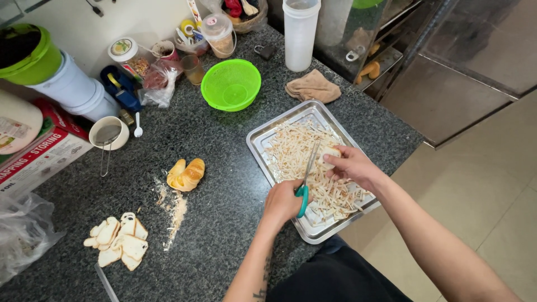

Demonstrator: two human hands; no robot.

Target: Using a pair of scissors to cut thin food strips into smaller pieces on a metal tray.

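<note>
So the person is standing at a dark speckled granite counter (224, 184) with both hands over a shallow metal tray (258, 141) that's full of thin pale bread strips (291, 154). The left hand (282, 202) is wrapped around the teal handles of a pair of scissors (306, 178), fingers closed through the loops, and the blades point up and away toward the other hand. The right hand (351, 165) is pinching a small pale piece of bread (329, 156) between thumb and fingertips, holding it just above the strips right at the scissor tips (can't tell whether the blades are actually biting into it or just touching). Over on the left part of the counter there's a little stack of bread slices (118, 241), well apart from the tray, with a trail of crumbs (176, 210) beside it and a golden croissant-shaped roll (186, 174) a bit further up. Behind the tray sits a bright green plastic colander (230, 84), a crumpled tan cloth (312, 87) just beside the tray's far corner, and a tall white plastic container (300, 33). A small white cup with a strainer (108, 134) sits near the left edge, next to a stack of white buckets (72, 89).
</note>
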